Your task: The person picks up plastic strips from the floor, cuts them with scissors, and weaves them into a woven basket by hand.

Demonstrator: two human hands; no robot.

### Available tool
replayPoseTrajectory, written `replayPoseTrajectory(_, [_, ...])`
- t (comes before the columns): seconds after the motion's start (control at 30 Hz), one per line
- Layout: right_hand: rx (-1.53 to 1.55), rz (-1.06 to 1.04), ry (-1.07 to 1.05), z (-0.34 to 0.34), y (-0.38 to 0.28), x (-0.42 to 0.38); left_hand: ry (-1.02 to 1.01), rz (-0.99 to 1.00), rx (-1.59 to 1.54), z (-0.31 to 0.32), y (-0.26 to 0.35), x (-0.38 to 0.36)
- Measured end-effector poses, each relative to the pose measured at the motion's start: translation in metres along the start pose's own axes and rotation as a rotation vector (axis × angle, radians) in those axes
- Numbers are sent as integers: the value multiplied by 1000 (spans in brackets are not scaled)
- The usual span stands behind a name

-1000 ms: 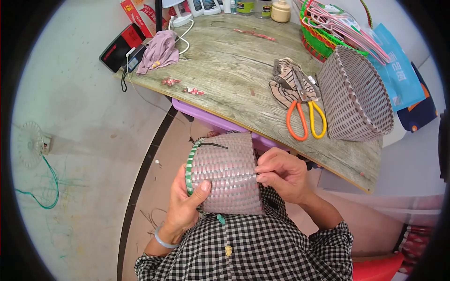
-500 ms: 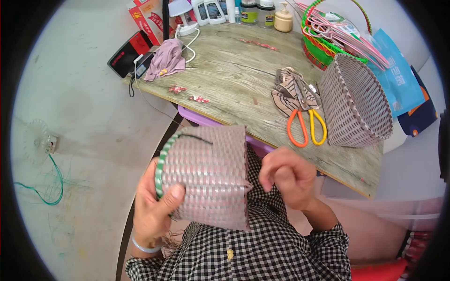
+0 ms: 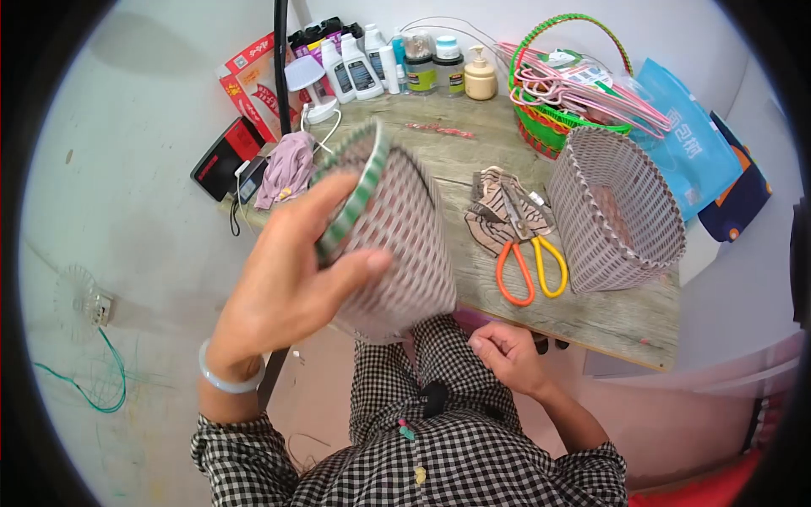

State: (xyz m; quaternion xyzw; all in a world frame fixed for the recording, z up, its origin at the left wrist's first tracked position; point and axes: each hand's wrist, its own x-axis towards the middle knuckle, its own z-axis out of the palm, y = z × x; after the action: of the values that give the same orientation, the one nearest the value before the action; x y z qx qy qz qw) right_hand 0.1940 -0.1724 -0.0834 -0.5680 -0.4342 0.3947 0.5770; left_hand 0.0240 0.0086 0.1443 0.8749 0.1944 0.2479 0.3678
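Gripping the green-and-white rim, the left hand has its thumb against the outer wall and its other fingers partly hidden. Low by the lap, the right hand is curled closed, nothing visible in it. The tilted woven basket hangs over the near edge of the table; held one-sidedly, it could twist loose, or its base could catch that edge. Farther in, the scissors rest on a striped cloth beside another basket; a wide swing might knock them.
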Motion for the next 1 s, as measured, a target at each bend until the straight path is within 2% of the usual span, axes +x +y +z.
replayPoseTrajectory(0.13, [-182,-177,27,0,-4,0,-65,113,327,22,-15,58])
replayPoseTrajectory(0.2, [-244,-169,30,-2,0,-2,-37,247,417,38,-50,83])
replayPoseTrajectory(0.27, [-298,-165,17,-4,4,-5,-55,276,437,50,-82,101])
replayPoseTrajectory(0.3, [-292,-151,10,-5,6,-7,-65,287,448,54,-90,106])
replayPoseTrajectory(0.43, [-250,-94,-24,-5,14,-14,-196,117,665,69,-116,114])
replayPoseTrajectory(0.63, [-248,-106,-81,3,23,-13,-165,228,653,69,-127,117])
replayPoseTrajectory(0.73, [-273,-83,-114,8,20,-10,109,538,645,61,-122,104])
replayPoseTrajectory(0.77, [-277,-62,-128,10,19,-10,236,565,628,58,-125,99])
replayPoseTrajectory(0.9, [-291,-107,-114,19,23,-7,452,315,329,39,-140,50])
replayPoseTrajectory(1.0, [-316,-182,-63,20,6,6,495,180,344,35,-162,9])
